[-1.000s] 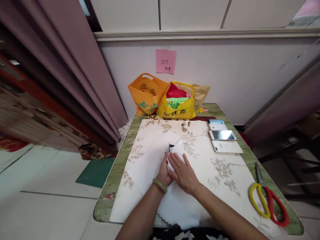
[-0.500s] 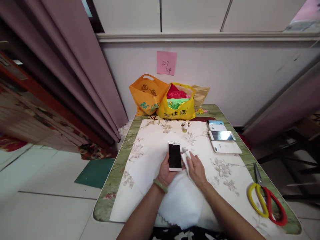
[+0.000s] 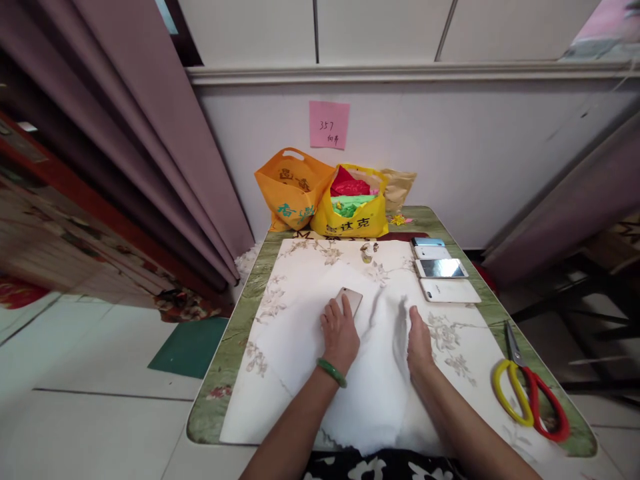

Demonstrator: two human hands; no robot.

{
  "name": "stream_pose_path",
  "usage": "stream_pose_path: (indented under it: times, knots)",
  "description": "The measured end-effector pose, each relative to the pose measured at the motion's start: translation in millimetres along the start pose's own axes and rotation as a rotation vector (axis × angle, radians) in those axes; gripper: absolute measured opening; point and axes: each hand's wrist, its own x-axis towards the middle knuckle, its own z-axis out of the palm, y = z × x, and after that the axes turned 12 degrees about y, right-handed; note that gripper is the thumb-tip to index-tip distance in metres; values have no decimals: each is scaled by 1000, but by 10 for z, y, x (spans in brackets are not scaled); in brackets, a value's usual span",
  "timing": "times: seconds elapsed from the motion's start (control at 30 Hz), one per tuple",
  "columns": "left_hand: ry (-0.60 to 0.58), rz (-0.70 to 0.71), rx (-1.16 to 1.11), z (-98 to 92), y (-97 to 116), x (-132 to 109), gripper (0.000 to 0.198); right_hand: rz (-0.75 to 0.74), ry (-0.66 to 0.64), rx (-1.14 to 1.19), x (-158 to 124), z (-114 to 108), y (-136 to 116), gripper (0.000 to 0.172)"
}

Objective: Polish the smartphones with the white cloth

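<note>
My left hand [image 3: 340, 333], with a green bangle at the wrist, grips a gold smartphone [image 3: 354, 299] from above. The phone's back faces up, and its near part is hidden under my fingers. It is over a white cloth [image 3: 370, 393] spread across the middle of the table. To the right, my right hand [image 3: 420, 340] holds a raised fold of that cloth, its thumb pointing up and its other fingers mostly hidden. A gap of cloth separates the two hands.
Several other phones [image 3: 443, 269] lie in a column at the right. Large scissors [image 3: 530, 390] with yellow and red handles rest near the right edge. An orange bag [image 3: 293, 190] and a stuffed yellow bag [image 3: 350, 223] stand at the back. A small bottle [image 3: 367, 257] sits before them.
The phone has turned from screen up to back up, and my left hand has gone from under it to on top. My right hand has moved right, lifting the cloth's edge away.
</note>
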Motion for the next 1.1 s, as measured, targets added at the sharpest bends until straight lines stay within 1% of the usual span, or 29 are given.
stream_pose_path:
  times: [0.07,0.13,0.17,0.23,0.3,0.33,0.37,0.4,0.43,0.47,0.53,0.57,0.6,0.63,0.67,0.7,0.77,0.83,0.87,0.9,0.93,1.0,1.03,1.07,1.1]
  knots:
    - [27,83,40,22,0,-16,61,39,-31,-1,-22,2,-43,65]
    - [76,153,23,-7,-51,-37,69,52,-35,8,-32,13,-79,63]
    - [96,162,9,-36,-94,-53,73,42,-21,11,-34,28,-90,63]
    - [117,102,-10,-107,-199,-100,82,4,25,11,-41,85,-91,65]
    - [112,-9,-22,-170,-305,-163,89,-54,49,11,-73,177,-62,69]
    - [107,-54,-31,-192,-350,-197,92,-103,35,8,-106,231,-38,70]
    - [103,-81,-44,-205,-388,-230,93,-174,-5,-9,-151,284,-9,71]
    - [101,-89,-62,-208,-419,-261,93,-272,-75,-47,-208,331,22,70]
    - [103,-84,-85,-203,-445,-288,91,-402,-187,-111,-273,369,53,68]
    - [110,-76,-113,-190,-467,-310,88,-567,-342,-201,-340,397,80,64]
    - [124,-69,-175,-153,-505,-341,82,-952,-719,-424,-451,422,118,54]
    - [127,-74,-203,-133,-521,-349,80,-1136,-879,-533,-481,428,126,49]
    - [131,-84,-226,-115,-535,-352,79,-1290,-984,-633,-486,435,128,47]
    - [134,-95,-242,-102,-546,-352,79,-1405,-1025,-723,-468,448,126,46]
    - [137,-105,-252,-93,-553,-350,80,-1476,-1003,-802,-431,470,122,47]
    - [142,-113,-258,-88,-556,-346,81,-1508,-939,-871,-381,500,119,49]
    - [163,-124,-266,-89,-555,-340,81,-1495,-752,-978,-285,577,131,53]
    - [178,-120,-271,-93,-551,-340,80,-1443,-543,-1039,-241,641,167,55]
    - [185,-118,-272,-92,-550,-343,79,-1433,-470,-1052,-242,656,189,56]
    - [191,-113,-271,-89,-550,-347,78,-1446,-443,-1054,-250,658,207,56]
    - [194,-104,-268,-85,-552,-352,77,-1484,-468,-1049,-258,647,217,56]
    - [198,-82,-259,-72,-558,-363,76,-1587,-624,-1029,-248,605,207,55]
    - [199,-73,-254,-67,-561,-367,76,-1613,-687,-1025,-226,584,188,54]
    - [198,-67,-248,-64,-564,-370,76,-1606,-696,-1035,-195,568,165,53]
    - [197,-67,-243,-62,-566,-372,76,-1567,-644,-1058,-162,559,143,53]
